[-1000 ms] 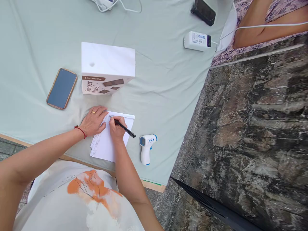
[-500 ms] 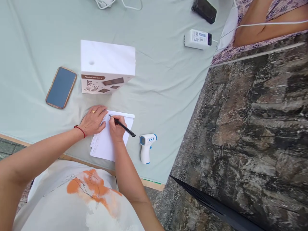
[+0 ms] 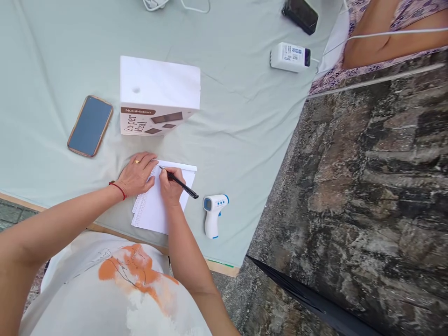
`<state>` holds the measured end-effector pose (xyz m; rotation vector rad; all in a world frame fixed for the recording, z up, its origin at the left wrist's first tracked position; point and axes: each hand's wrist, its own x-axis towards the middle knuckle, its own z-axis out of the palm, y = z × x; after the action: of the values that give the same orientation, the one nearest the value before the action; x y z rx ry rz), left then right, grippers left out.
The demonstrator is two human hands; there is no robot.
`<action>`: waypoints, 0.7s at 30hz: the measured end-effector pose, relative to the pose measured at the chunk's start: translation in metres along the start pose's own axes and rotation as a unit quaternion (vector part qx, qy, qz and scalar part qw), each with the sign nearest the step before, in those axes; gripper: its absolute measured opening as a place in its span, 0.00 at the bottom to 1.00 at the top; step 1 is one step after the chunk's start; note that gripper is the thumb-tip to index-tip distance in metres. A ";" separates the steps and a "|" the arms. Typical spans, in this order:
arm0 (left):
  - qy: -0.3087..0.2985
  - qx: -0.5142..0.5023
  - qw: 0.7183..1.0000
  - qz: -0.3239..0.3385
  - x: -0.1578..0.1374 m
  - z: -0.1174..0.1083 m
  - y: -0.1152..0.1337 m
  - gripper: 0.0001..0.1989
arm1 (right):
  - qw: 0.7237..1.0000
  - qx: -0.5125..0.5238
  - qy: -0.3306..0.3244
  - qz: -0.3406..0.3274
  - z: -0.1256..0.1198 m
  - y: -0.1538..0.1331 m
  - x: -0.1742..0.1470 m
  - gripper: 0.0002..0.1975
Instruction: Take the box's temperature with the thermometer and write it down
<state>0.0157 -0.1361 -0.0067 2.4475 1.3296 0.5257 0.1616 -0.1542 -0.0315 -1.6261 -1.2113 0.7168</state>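
Note:
A white notepad [image 3: 154, 217] with punched holes down its left edge lies near the front of the cloth-covered table. My left hand [image 3: 138, 175] rests flat across its upper left corner, fingers stretched out, with a ring and a red cord at the wrist. Between the fingers of my right hand [image 3: 171, 186] is a black pen [image 3: 184, 186], its tip close to the top of the page. I cannot make out any writing there. Just right of the pad lies a white and blue infrared thermometer [image 3: 213, 214].
A white box marked Super Meal [image 3: 159, 86] stands beyond the pad. Left of it lies a smartphone [image 3: 90, 126]. At the far right are a white device with a cable [image 3: 290, 57], a black device [image 3: 301, 16] and another person's arm [image 3: 367, 42]. A stone wall [image 3: 367, 186] borders the table's right side.
The view has shifted very slightly, so the box and phone sit a little to the right. Both hands and the pen keep nearly the same pose on the pad.

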 end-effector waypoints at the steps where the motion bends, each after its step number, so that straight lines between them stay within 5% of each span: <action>1: -0.002 -0.002 1.000 -0.002 0.000 0.000 0.000 0.19 | 1.000 0.000 -0.001 0.001 0.000 0.000 0.000 0.12; 21: 0.002 0.008 1.000 0.002 0.001 -0.001 0.000 0.19 | 1.000 0.007 -0.004 -0.009 0.000 0.000 0.000 0.12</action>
<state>0.0158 -0.1353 -0.0056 2.4636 1.3355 0.5232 0.1621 -0.1539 -0.0316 -1.5995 -1.2219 0.7188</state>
